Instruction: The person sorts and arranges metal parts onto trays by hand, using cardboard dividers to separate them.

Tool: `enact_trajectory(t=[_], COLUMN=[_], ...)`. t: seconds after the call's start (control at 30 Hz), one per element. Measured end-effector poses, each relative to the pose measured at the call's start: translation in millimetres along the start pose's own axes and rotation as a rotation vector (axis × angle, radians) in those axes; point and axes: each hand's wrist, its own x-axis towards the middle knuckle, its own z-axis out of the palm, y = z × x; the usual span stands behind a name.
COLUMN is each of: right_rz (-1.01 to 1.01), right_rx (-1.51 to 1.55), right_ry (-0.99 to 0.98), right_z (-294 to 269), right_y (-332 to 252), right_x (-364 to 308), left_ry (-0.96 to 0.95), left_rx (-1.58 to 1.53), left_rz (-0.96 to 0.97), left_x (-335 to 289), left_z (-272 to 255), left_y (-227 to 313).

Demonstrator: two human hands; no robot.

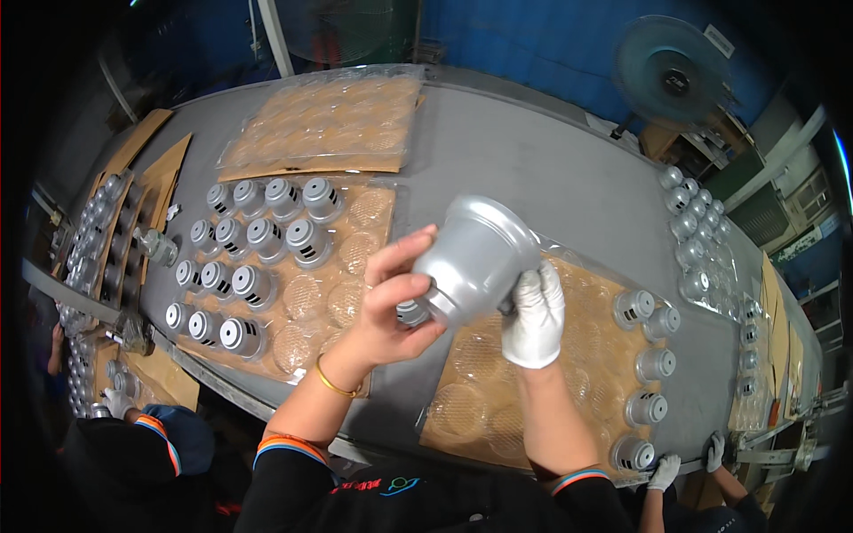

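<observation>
A silver, cup-shaped metal housing (480,253) with a flared rim is held up over the table, tilted, its wide end toward the upper right. My left hand (391,306), ungloved, grips its narrow end between fingers and thumb. My right hand (535,320), in a white glove, closes on the rim at the lower right side. Below it lies a clear plastic tray (462,413) on brown cardboard, with several similar housings (656,364) along its right edge. Behind my left hand, another silver housing (411,313) is mostly hidden.
To the left, another clear tray (298,298) holds rows of silver housings (265,234). Stacked trays (329,120) lie on the grey table (498,133) at the back. More housings (695,209) stand far right. A fan (675,80) stands beyond. Co-workers' gloved hands (665,473) show at lower right and left.
</observation>
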Motion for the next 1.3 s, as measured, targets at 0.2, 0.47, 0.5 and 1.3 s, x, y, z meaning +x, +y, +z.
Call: enact_trajectory(t=[0.2, 0.47, 0.5, 1.3], right_rz=[0.189, 0.275, 0.276, 0.228], right_rx=[0.53, 0.96, 1.036, 0.545], right_ry=[0.237, 0.216, 0.215, 1.265], right_z=[-17, -37, -42, -306], right_y=[-13, -13, -13, 73], right_x=[-8, -6, -6, -8], left_ry=[0.158, -0.042, -0.052, 0.352], left_rx=[0.295, 1.445, 1.438, 0.378], left_rz=[-0.537, -1.076, -1.075, -0.851], left_x=[-19, -126, -126, -39], left_z=[-48, -153, -153, -64], left_y=[-18, -97, -100, -53])
